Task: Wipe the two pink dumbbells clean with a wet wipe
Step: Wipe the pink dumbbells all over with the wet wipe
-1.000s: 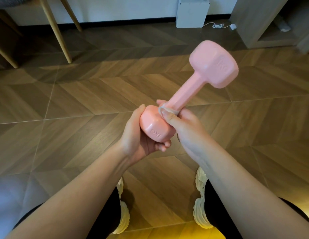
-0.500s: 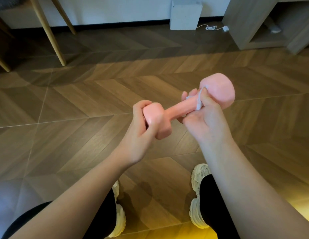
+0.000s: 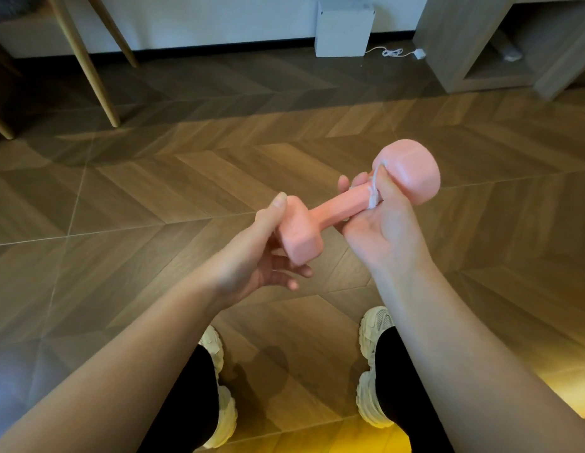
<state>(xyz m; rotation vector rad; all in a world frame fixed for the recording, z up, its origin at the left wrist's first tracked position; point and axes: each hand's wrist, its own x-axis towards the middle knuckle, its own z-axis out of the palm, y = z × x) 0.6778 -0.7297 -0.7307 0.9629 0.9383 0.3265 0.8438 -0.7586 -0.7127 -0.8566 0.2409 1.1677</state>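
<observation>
Pink dumbbell (image 3: 337,209) up over wood floor (image 3: 154,191) | left hand (image 3: 255,256) grips near end | right hand (image 3: 382,230) pinches wet wipe (image 3: 373,191) on bar

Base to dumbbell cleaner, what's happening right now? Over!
Left hand grips near head of pink dumbbell. Right hand pinches wet wipe against handle, by far head. Nothing blocking.

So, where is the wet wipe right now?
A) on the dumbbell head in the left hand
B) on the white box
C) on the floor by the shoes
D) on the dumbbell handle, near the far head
D: the right hand holds the wet wipe against the handle of the pink dumbbell, just below its far head.
</observation>
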